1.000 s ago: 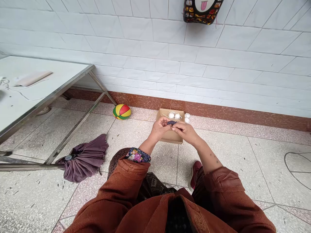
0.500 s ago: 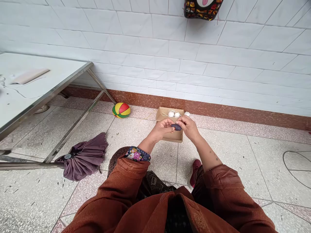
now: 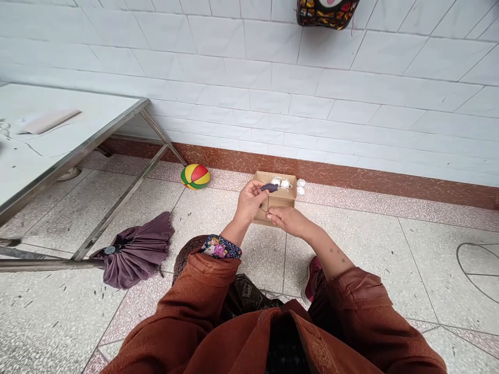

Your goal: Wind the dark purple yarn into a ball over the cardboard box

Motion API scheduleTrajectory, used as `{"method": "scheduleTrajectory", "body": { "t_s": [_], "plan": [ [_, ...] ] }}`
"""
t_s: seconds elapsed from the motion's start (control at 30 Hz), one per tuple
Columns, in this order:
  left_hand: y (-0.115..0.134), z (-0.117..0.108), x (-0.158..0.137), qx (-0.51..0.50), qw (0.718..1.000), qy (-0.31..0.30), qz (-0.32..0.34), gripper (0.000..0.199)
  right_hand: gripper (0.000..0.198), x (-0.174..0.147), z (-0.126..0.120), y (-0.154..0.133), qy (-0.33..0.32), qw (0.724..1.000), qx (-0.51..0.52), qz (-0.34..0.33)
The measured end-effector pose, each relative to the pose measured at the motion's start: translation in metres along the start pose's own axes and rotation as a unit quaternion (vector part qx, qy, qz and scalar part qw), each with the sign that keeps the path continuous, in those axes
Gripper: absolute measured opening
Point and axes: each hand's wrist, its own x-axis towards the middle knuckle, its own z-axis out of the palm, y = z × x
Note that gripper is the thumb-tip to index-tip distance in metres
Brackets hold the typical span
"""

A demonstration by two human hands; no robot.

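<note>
Between the thumb and fingers of my left hand [image 3: 249, 201] is a small bundle of dark purple-grey yarn [image 3: 269, 187], wound lengthwise into a spindle shape. A strand of the same yarn [image 3: 268, 201] hangs from it to my right hand [image 3: 286, 219], whose thumb and fingers pinch it just below and to the right. Under both hands an open cardboard box [image 3: 286, 201] stands on the floor, partly hidden by them. Inside its far part lie white balls of yarn [image 3: 285, 184] with loose pale strands. More white balls [image 3: 300, 187] sit beside the box on the right.
A yellow, red and green ball [image 3: 195, 176] rests near the wall. To the left stand a metal-framed table [image 3: 78, 145] and a folded purple umbrella [image 3: 136, 252] on the floor. A thin wire loop [image 3: 462, 267] lies at right. A patterned bag [image 3: 327, 15] hangs on the wall.
My hands have come apart: the left moved up and left with the yarn bundle, the right moved down. A strand now stretches between them, and more of the white balls shows.
</note>
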Motion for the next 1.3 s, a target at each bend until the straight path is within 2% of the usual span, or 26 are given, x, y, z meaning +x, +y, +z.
{"method": "scheduleTrajectory", "body": {
  "t_s": [0.07, 0.17, 0.27, 0.37, 0.47, 0.63, 0.8, 0.9, 1.1, 1.3],
  "plan": [
    [-0.002, 0.001, 0.0, 0.024, 1.0, -0.011, 0.007, 0.027, 0.029, -0.002, -0.006, -0.004, 0.027, 0.999, -0.007, -0.037],
    [-0.005, 0.003, -0.002, 0.034, 0.998, -0.054, -0.008, 0.032, 0.035, -0.003, -0.018, -0.005, 0.13, 0.989, 0.001, -0.064],
    [-0.005, 0.006, -0.007, 0.038, 0.993, -0.108, -0.028, 0.032, 0.04, -0.003, -0.032, 0.002, 0.221, 0.973, 0.007, -0.057],
    [-0.004, 0.008, -0.012, 0.055, 0.985, -0.156, -0.042, 0.029, 0.043, -0.002, -0.039, 0.011, 0.274, 0.961, 0.006, -0.024],
    [-0.004, 0.01, -0.016, 0.065, 0.978, -0.188, -0.065, 0.029, 0.044, 0.0, -0.041, 0.015, 0.281, 0.96, 0.005, -0.004],
    [-0.002, 0.014, -0.02, 0.072, 0.974, -0.2, -0.083, 0.024, 0.039, 0.003, -0.036, 0.014, 0.251, 0.968, 0.0, 0.011],
    [-0.003, 0.015, -0.021, 0.053, 0.975, -0.191, -0.097, 0.025, 0.036, 0.007, -0.022, 0.021, 0.313, 0.946, 0.001, 0.078],
    [-0.005, 0.016, -0.022, 0.044, 0.979, -0.169, -0.102, 0.026, 0.034, 0.008, -0.013, 0.024, 0.32, 0.941, 0.01, 0.106],
    [-0.002, 0.014, -0.024, -0.005, 0.975, -0.177, -0.136, 0.034, 0.034, 0.009, -0.016, 0.026, 0.354, 0.931, 0.005, 0.091],
    [-0.003, 0.009, -0.024, -0.031, 0.972, -0.182, -0.146, 0.036, 0.037, 0.007, -0.019, 0.026, 0.352, 0.932, -0.001, 0.08]
  ]
}}
